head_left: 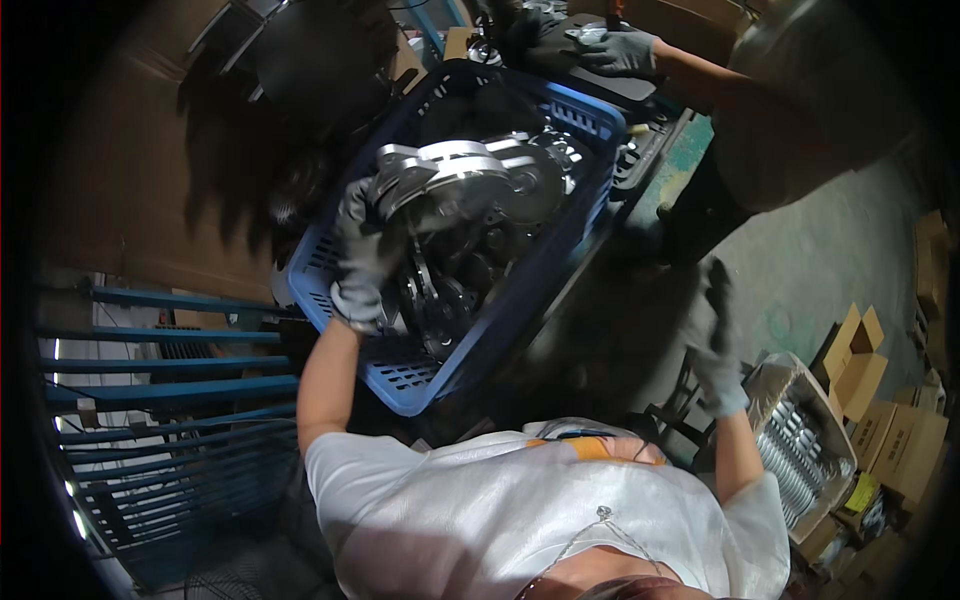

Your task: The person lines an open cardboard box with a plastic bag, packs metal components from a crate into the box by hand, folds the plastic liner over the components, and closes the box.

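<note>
My left hand [366, 245], in a grey work glove, is closed around the near left end of a shiny silver metal part with a dark round disc under it [450, 170]. That part is above a blue plastic crate [465, 365]. Inside the crate lie several similar silver parts with dark round discs [440, 300], jumbled together. Off to the right, clear of the crate, my right hand [712, 350] wears a grey glove too. Its fingers are stretched out and slightly blurred, with nothing visible in them.
A co-worker's gloved hand [622, 52] holds a small silver piece over a bench beyond the crate. At lower right, an open carton [845, 455] holds rows of silver parts, with more cardboard boxes [905, 440] beside it. Blue metal slats [180, 365] stand at left.
</note>
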The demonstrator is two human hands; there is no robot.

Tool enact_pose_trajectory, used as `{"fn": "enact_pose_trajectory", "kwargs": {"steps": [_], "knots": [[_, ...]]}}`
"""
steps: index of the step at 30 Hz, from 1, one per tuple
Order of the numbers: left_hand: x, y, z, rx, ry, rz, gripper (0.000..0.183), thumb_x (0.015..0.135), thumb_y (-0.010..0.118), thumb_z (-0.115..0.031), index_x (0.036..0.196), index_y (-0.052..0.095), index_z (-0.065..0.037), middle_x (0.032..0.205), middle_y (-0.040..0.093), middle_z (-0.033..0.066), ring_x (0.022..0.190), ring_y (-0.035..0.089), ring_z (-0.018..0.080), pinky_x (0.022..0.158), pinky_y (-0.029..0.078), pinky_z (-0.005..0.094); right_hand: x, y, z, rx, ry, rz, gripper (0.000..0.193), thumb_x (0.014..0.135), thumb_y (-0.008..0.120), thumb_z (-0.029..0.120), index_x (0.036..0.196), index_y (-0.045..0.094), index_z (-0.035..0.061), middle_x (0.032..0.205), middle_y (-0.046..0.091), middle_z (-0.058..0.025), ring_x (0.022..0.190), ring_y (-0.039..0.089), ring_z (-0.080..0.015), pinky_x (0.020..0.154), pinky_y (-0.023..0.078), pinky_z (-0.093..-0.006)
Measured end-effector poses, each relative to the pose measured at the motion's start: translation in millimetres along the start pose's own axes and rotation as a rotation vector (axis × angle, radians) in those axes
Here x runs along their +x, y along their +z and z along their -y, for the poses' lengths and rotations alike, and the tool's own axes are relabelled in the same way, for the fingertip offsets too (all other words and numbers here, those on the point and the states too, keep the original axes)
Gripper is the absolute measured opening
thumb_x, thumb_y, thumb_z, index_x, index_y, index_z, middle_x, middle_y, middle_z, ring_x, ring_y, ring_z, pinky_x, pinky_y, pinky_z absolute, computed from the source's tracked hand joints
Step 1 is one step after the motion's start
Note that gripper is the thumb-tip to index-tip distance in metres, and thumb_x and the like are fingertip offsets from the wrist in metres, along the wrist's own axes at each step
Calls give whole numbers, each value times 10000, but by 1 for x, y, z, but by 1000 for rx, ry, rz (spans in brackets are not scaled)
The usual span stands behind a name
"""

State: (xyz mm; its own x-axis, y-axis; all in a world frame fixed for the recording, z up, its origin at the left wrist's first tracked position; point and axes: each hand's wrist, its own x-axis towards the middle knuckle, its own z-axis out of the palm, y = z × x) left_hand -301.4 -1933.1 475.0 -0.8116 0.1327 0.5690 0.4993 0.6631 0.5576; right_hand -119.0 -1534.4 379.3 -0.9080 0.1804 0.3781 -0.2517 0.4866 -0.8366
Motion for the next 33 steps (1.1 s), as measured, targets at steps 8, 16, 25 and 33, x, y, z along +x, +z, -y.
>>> {"fn": "enact_pose_trajectory", "kwargs": {"steps": [8, 16, 25, 33], "knots": [[-122, 124, -148, -842, -257, 447, 543, 836, 626, 28, 1329, 408, -37, 1202, 577, 88, 1062, 586, 167, 906, 483, 308, -24, -22, 74, 374, 229, 59, 760, 776, 758, 231, 1367, 339, 1, 1355, 450, -153, 1190, 484, -197, 948, 441, -346], [-220, 256, -367, -964, -831, 1228, 349, 971, 480, -130, 1312, 426, -84, 1130, 562, 30, 1015, 569, 121, 856, 491, 257, -187, -227, 47, -744, 76, -192, 1098, 573, 806, 510, 1396, 303, -14, 1397, 344, -262, 1315, 333, -397, 1094, 271, -488], [-285, 384, -560, -1336, -1039, 2127, 565, 952, 436, -519, 1301, 473, -76, 1188, 594, 82, 1007, 607, 192, 846, 523, 336, -318, -417, -20, -1067, 301, 138, 686, 741, 705, 175, 1362, 417, 137, 1356, 497, -102, 1161, 550, -250, 951, 454, -391], [-337, 557, -565, -195, 933, 732, 560, 833, 582, -467, 1264, 509, -116, 1203, 565, 131, 1079, 560, 311, 932, 419, 449, -343, -539, -115, -638, 624, -102, 619, 613, 753, 131, 1194, 558, 43, 1130, 634, -169, 1042, 616, -305, 912, 486, -351]]}}
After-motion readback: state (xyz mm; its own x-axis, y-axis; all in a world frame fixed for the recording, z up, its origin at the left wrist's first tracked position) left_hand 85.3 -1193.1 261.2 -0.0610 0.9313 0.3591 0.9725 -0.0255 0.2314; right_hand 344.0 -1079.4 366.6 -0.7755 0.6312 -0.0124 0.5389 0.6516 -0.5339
